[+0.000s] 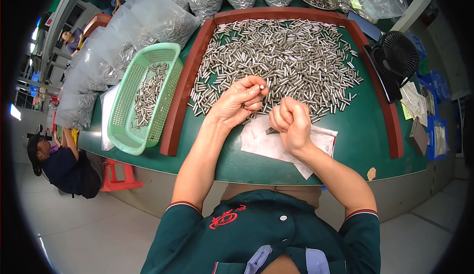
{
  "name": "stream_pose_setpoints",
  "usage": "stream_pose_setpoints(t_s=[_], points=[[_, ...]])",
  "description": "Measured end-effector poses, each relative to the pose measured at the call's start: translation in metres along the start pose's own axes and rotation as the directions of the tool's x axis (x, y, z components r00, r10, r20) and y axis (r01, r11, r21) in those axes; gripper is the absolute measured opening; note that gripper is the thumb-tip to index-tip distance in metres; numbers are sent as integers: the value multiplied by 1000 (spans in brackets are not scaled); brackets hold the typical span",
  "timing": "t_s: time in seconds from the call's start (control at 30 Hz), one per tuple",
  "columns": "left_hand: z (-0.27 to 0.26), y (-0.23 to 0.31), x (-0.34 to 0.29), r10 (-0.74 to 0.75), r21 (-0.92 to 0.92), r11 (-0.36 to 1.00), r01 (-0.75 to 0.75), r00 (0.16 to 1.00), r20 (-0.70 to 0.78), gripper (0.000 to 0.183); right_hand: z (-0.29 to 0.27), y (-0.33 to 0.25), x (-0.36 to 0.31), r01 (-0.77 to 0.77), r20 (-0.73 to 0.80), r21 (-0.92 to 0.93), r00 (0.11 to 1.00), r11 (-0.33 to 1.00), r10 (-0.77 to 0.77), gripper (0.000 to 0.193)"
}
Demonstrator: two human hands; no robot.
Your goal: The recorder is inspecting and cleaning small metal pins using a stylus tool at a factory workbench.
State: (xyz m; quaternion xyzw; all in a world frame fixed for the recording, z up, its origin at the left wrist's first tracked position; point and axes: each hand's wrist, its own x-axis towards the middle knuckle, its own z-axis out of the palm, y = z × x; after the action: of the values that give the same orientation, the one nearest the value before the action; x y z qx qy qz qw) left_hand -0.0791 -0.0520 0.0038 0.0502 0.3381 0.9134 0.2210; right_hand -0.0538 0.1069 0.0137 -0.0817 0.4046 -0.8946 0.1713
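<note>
My left hand (238, 101) is closed in a pinch around a small metal pin (261, 86), whose bright end shows between thumb and fingers. Beside it, my right hand (292, 123) is curled into a fist; whatever its fingers hold is hidden. A small dark grey piece (271, 131) shows at the fist's lower left, and I cannot tell whether it is held. Under the right hand lies a white, stained cloth or paper (256, 139). Just beyond both hands spreads a wide layer of loose metal pins (281, 51) on the green table (222, 168).
A red-brown raised frame (174, 126) borders the pins on three sides. To its left stands a green basket (114, 121) partly filled with pins. Clear bags of pins (205, 0) line the back and left. A black fan (396, 51) stands right. Another person (64, 168) sits far left.
</note>
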Motion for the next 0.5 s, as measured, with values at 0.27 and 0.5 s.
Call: stream_pose_setpoints(t_s=[0.27,0.5], points=[[31,-6,-23,95,510,859,50,962,-254,11,-3,-10,-1,120,12,147,992,982,-123,37],[40,-52,-50,429,963,-216,158,902,-52,8,-8,-19,8,159,-83,142,985,977,-148,35]])
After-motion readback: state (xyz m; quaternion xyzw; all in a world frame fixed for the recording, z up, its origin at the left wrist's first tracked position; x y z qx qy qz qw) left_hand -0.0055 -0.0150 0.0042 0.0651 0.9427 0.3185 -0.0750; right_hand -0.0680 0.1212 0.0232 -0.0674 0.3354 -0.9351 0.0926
